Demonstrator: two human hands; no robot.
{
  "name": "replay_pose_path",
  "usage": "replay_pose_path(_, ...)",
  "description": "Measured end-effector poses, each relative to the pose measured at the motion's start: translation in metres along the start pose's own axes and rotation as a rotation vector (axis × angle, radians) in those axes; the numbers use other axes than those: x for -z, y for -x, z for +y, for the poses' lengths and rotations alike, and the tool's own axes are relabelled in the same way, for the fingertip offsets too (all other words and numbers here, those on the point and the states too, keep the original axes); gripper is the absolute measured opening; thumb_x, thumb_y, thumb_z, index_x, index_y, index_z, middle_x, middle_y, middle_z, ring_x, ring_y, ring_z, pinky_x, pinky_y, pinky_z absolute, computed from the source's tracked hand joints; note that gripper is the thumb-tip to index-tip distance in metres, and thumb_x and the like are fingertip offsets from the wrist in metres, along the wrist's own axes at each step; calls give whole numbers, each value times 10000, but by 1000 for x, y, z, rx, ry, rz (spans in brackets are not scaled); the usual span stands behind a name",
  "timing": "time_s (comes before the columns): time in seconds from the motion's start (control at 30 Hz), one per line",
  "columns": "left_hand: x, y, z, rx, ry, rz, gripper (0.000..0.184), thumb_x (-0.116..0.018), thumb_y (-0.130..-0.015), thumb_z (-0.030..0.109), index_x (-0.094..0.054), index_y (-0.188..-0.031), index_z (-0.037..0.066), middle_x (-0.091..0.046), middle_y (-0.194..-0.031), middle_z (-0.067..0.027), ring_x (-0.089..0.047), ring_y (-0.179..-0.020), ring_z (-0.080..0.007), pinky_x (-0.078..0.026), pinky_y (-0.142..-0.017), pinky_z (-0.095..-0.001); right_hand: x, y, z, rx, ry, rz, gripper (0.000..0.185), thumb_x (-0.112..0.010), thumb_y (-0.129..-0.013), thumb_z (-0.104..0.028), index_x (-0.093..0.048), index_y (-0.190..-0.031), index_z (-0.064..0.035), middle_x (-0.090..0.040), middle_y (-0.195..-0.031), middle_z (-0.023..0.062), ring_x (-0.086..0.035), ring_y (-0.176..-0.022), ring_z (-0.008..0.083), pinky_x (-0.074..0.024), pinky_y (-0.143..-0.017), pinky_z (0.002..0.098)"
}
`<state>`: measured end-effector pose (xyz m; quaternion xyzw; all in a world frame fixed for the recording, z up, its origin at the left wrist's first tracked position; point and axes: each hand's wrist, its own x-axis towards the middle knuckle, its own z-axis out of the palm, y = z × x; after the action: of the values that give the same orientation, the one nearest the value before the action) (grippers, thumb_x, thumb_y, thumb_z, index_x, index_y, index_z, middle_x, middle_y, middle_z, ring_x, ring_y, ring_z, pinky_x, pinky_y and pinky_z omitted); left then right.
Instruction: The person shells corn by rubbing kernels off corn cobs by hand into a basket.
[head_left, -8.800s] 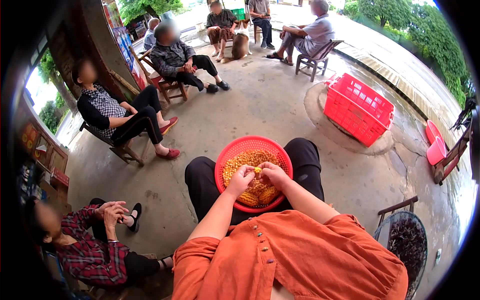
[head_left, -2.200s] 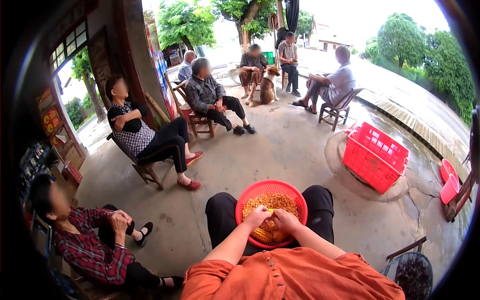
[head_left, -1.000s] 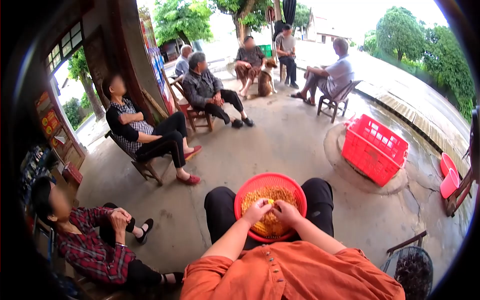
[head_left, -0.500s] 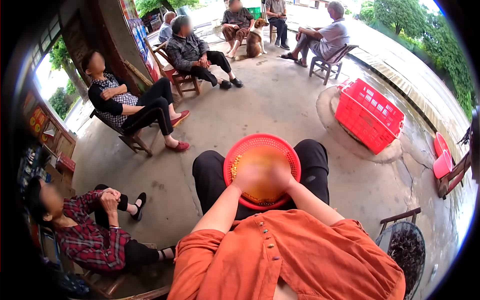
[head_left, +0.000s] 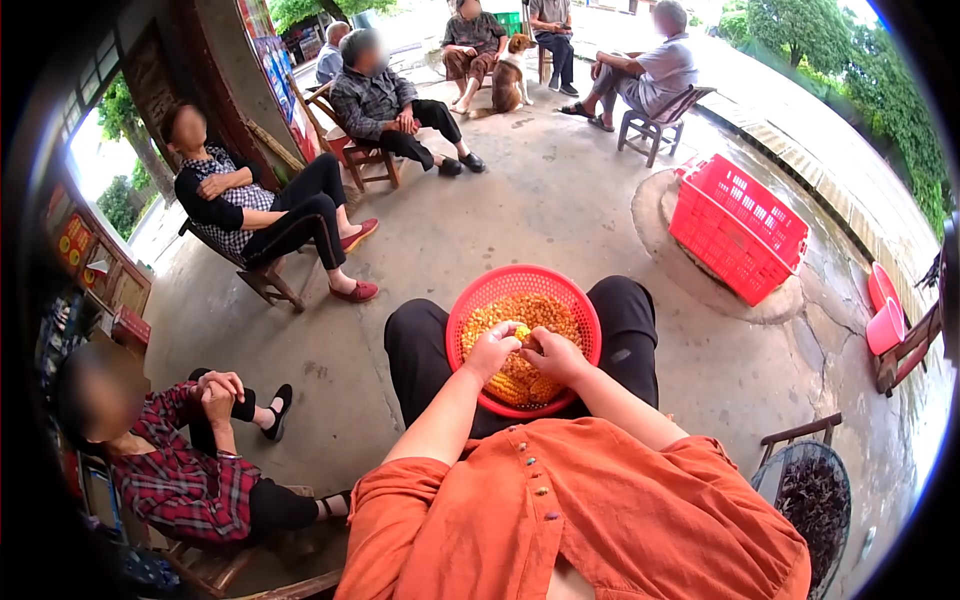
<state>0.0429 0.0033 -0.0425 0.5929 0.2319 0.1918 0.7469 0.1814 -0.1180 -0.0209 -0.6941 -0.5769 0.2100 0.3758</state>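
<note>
A red plastic colander (head_left: 585, 300) rests on my lap between my knees. Loose yellow-orange corn kernels (head_left: 540, 308) fill it, and whole corn cobs (head_left: 512, 388) lie at the side nearest my body. Above the kernels, my left hand (head_left: 490, 350) is closed around a corn cob (head_left: 522, 332), only its yellow tip showing between the hands. My right hand (head_left: 558, 356) also grips this cob, with the thumb and fingers pressed against it. Most of the cob is hidden by my fingers.
Red crates (head_left: 738, 230) stand on the concrete ahead to the right. Pink basins (head_left: 885, 328) and a basket of dark dried matter (head_left: 812, 505) are at the right. Several people sit on chairs at the left and far side; a dog (head_left: 508, 85) sits among them.
Half a second ago the hands and the colander's contents were blurred; now they show clearly, with the cob between my hands. At the lower left, the seated person's head has turned.
</note>
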Motion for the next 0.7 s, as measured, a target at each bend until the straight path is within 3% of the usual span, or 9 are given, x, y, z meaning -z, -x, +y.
replay_pose_path(0.43,-2,2,2,-47,-115,49,419,-443,-764,-41,-574,-1160,1,-621,-1031,-47,-580,-961,-137,-455,-881,-262,1,1,-3,-30,-18,-58,313,-620,-877,-313,-539,-906,-12,-609,-804,208,-607,-769,358,-466,-684,412)
replay_pose_path(0.7,-2,4,8,10,71,-7,345,-544,-848,56,-554,-1187,-7,-608,-1071,-51,-573,-976,-129,-458,-882,-252,3,0,-3,-57,-47,-35,302,-644,-871,-302,-548,-913,-19,-618,-786,160,-602,-719,282,-469,-667,372)
